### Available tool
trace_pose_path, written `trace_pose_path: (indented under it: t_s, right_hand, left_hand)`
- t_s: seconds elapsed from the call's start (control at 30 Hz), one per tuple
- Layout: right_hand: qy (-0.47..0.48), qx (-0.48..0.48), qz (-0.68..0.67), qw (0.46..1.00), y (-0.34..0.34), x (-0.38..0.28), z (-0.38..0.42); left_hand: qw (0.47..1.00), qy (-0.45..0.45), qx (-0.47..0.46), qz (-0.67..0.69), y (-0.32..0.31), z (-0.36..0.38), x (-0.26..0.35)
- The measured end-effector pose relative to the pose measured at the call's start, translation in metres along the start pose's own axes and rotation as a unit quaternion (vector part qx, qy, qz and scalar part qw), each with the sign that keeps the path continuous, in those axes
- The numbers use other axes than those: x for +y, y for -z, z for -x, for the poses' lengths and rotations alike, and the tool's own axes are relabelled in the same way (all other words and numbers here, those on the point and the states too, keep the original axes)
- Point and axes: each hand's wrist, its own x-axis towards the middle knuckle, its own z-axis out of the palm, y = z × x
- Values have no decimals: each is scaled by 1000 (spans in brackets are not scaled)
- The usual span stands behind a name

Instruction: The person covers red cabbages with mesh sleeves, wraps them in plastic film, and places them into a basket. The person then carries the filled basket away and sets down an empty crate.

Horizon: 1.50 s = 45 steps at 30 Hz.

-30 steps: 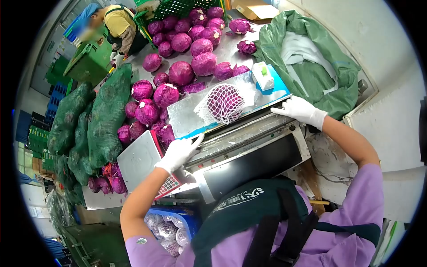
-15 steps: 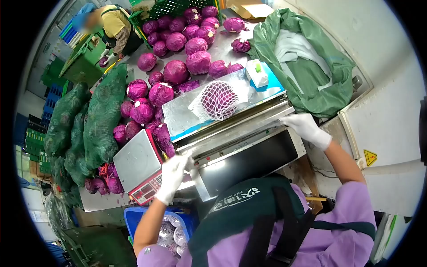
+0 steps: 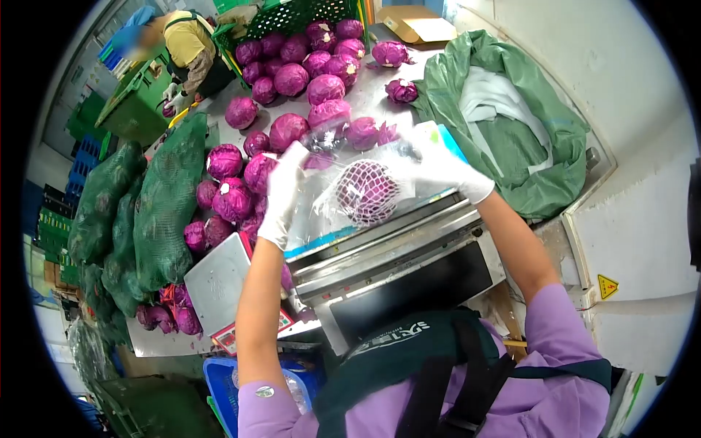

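Observation:
A purple cabbage in a white foam net [image 3: 367,191] sits on the metal top of the wrapping machine [image 3: 394,281]. Clear plastic film [image 3: 318,193] spreads around and behind it, between my two hands. My left hand [image 3: 287,191], in a white glove, closes on the film's left side. On the right, my gloved right hand [image 3: 454,174] grips the film near the blue edge of the machine top; motion blurs its fingertips. The white box-shaped item on the blue corner is mostly hidden behind that hand.
Loose purple cabbages [image 3: 288,131] cover the table behind and to the left, near a green crate [image 3: 292,20]. A scale [image 3: 219,285] stands left, beside full green net sacks [image 3: 171,204]. A green bag [image 3: 511,139] lies right. Below is a blue bin [image 3: 219,379]. Another person [image 3: 191,51] works far left.
Both hands have moved from the machine's front bar up and away from me to either side of the netted cabbage. Clear film is now stretched between them.

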Motion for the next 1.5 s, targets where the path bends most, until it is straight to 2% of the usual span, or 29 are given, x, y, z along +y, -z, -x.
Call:
trace_pose_path:
  t_s: [0.03,0.07,0.1,0.13,0.2,0.27,0.33,0.4,0.47,0.53,0.57,0.6,0.67,0.73,0.8,0.83,0.87,0.9,0.93,1.0,1.07,1.1,1.17,1.2,1.33,1.37,1.4,1.47,1.5]
  right_hand:
    - [-35,-133,76,988,-8,28,-5]
    - [13,-196,22,980,-13,35,-3]
    - [64,-195,27,978,-23,42,2]
    - [114,-194,33,974,-32,51,4]
    - [85,-143,-11,986,-45,59,-4]
    - [20,-90,-51,994,-51,57,3]
    - [34,-78,-181,980,-51,51,9]
    - [-49,-105,-323,939,-41,24,21]
    - [-55,-126,-201,970,-33,-9,43]
    - [-251,-217,-261,906,-34,-31,76]
    - [-241,-213,-302,897,-38,-53,96]
    - [-337,-234,-313,857,-44,-58,114]
    - [-431,-302,-332,783,-62,-55,146]
    - [-469,-275,-375,751,-89,-57,173]
    - [-525,-310,-506,609,-129,-4,202]
    - [-532,-289,-582,543,-130,-10,206]
    - [-544,-267,-718,343,-142,12,215]
    - [-485,-304,-594,565,-137,11,221]
    - [-393,-321,-429,747,-131,9,230]
    - [-411,-272,-450,745,-121,7,245]
    - [-294,-165,-290,896,-103,-16,261]
    - [-292,-167,-291,896,-101,-21,270]
    - [-217,-9,-76,973,-100,-28,283]
    - [-186,93,-104,973,-109,-23,286]
    - [-193,275,-170,926,-123,-11,262]
    - [-207,289,-201,913,-129,-5,253]
    - [-220,302,-233,898,-135,-1,245]
    - [-231,304,-206,901,-139,1,232]
    - [-224,332,-198,895,-140,4,230]
  left_hand:
    - [958,-119,-139,-220,12,-8,-29]
    - [835,-228,-267,-424,26,-5,-50]
    - [916,-118,-293,-249,18,13,-50]
    - [950,-1,-305,-61,1,30,-49]
    - [940,-86,-286,-165,-14,40,-54]
    - [974,-34,-210,-82,-27,39,-50]
    - [968,-106,-196,-113,-28,44,-44]
    - [981,18,-183,67,-31,61,-29]
    - [972,52,-226,23,-24,81,-23]
    - [916,295,-240,127,-25,124,-1]
    - [914,331,-228,49,-25,144,-4]
    - [871,401,-276,63,-21,161,7]
    - [808,514,-278,74,-14,191,-10]
    - [781,539,-299,100,-10,217,-32]
    - [699,605,-299,237,-2,234,-79]
    - [692,607,-292,261,-5,236,-81]
    - [720,601,-268,221,-4,239,-79]
    - [734,595,-258,200,-1,243,-81]
    - [748,588,-248,180,4,250,-82]
    - [790,541,-196,212,19,268,-82]
    - [872,425,-147,196,29,296,-91]
    - [894,375,-136,203,35,314,-102]
    - [937,299,-62,171,35,336,-115]
    - [953,252,-21,164,29,340,-116]
    - [962,95,166,196,-9,322,-111]
    - [972,80,166,143,-20,312,-103]
    - [964,44,173,197,-34,304,-89]
    - [958,27,225,177,-41,291,-87]
    - [943,9,320,88,-43,282,-89]
